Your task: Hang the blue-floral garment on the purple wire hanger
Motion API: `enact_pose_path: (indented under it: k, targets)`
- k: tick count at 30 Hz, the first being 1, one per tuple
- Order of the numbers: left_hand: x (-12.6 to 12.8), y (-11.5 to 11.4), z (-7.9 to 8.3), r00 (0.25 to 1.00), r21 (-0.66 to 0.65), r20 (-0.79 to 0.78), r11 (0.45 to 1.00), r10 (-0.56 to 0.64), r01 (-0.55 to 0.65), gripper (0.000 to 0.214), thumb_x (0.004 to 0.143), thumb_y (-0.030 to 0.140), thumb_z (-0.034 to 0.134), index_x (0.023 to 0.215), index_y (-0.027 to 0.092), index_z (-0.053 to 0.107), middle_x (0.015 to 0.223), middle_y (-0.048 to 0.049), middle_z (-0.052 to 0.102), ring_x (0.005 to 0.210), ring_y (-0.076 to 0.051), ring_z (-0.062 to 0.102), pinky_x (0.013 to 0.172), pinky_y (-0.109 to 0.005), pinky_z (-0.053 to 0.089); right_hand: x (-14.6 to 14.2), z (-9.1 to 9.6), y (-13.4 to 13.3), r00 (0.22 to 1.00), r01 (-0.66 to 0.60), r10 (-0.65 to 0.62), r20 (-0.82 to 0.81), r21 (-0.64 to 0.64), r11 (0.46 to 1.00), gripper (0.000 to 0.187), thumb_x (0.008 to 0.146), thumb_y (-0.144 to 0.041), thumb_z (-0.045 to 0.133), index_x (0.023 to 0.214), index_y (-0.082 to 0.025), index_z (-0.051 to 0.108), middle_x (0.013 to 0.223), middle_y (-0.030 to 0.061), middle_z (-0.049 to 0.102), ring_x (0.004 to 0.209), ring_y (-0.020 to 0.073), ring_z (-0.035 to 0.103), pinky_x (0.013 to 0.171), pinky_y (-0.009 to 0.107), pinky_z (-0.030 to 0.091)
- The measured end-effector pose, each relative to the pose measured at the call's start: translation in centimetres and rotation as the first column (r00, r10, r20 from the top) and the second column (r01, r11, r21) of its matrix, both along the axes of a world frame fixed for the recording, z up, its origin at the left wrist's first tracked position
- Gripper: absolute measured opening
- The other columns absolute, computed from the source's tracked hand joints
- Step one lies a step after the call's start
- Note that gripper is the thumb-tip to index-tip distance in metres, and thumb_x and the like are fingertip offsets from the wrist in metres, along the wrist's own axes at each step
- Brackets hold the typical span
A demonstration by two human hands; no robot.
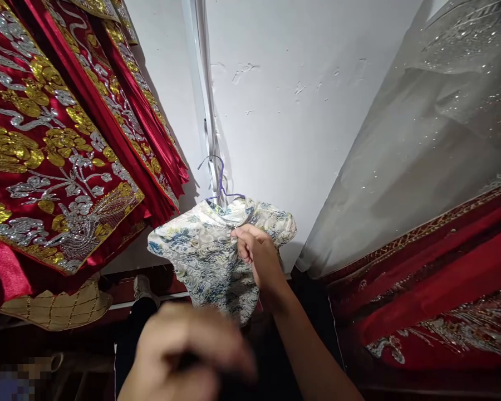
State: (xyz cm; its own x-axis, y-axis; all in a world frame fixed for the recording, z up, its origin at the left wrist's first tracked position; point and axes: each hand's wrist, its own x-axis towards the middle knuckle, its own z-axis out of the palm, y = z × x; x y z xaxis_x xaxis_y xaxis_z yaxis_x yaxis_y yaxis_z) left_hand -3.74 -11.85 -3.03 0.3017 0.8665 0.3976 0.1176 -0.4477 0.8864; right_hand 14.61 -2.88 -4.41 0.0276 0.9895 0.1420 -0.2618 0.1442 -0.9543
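A small pale dress with blue and green floral print [211, 253] hangs on a thin purple wire hanger [220, 181] hooked at a white pipe [206, 94] on the wall. My right hand [256, 250] reaches up and pinches the dress at the collar, fingers closed on the fabric. My left hand [187, 353] sits low and close to the camera, blurred by motion, so its fingers are unclear.
Red satin garments with gold and silver embroidery [45, 139] hang at the left. A sheer sparkly grey fabric [434, 128] drapes at the right over more red embroidered cloth [434, 301]. A white wall [292, 100] stands behind.
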Motion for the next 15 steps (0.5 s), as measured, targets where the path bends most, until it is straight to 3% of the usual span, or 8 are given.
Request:
enact_pose_path:
  k: [3,6,8,11,15]
  targets:
    - [1.8,5.8,1.0,0.962,0.159,-0.040,0.952,0.271,-0.261,0.034,0.095,0.034,0.062,0.129,0.035,0.065,0.086,-0.0011,0.070,0.078,-0.020,0.065,0.076,-0.036,0.053,0.1,0.5,-0.2,1.000,-0.008,0.006,0.020,0.070,0.998,0.022,0.089,-0.039,0.062,0.079,-0.019,0.065,0.049,-0.0063,0.043,0.045,0.0088,0.032,0.046,0.024,0.027]
    - [3.1,9.4,1.9,0.928,0.364,-0.210,0.905,0.309,-0.219,0.019,0.097,0.028,0.058,0.111,0.024,0.071,0.092,-0.0033,0.071,0.077,-0.017,0.062,0.073,-0.030,0.048,0.1,0.2,-0.1,0.999,0.032,-0.035,0.014,0.158,0.987,0.024,0.090,-0.037,0.061,0.074,-0.020,0.061,0.049,-0.0071,0.037,0.044,0.0088,0.030,0.047,0.025,0.026]
    - [3.5,10.0,2.1,0.920,0.441,-0.249,0.881,0.303,-0.171,0.014,0.098,0.025,0.056,0.099,0.021,0.069,0.093,-0.0040,0.070,0.080,-0.017,0.062,0.073,-0.028,0.046,0.0,-0.5,0.1,0.995,0.086,-0.093,0.029,0.189,0.978,0.028,0.089,-0.036,0.062,0.067,-0.021,0.055,0.050,-0.0073,0.032,0.045,0.0087,0.028,0.047,0.026,0.024]
    - [3.4,9.4,2.0,0.912,0.490,-0.248,0.855,0.327,-0.173,0.010,0.098,0.022,0.054,0.099,0.020,0.064,0.094,-0.0038,0.069,0.087,-0.017,0.063,0.078,-0.027,0.046,-0.5,-1.4,0.4,0.976,0.172,-0.195,0.101,0.199,0.965,0.034,0.087,-0.033,0.064,0.061,-0.021,0.045,0.050,-0.0074,0.028,0.046,0.0086,0.024,0.047,0.026,0.020]
    - [2.8,8.9,1.2,0.888,0.453,-0.249,0.857,0.385,-0.245,0.007,0.098,0.022,0.055,0.097,0.020,0.061,0.090,-0.0025,0.065,0.083,-0.016,0.060,0.076,-0.027,0.044,-1.5,-0.8,0.4,0.974,0.146,-0.172,0.145,0.176,0.973,0.031,0.089,-0.035,0.061,0.064,-0.021,0.049,0.049,-0.0073,0.029,0.046,0.0088,0.022,0.046,0.027,0.017]
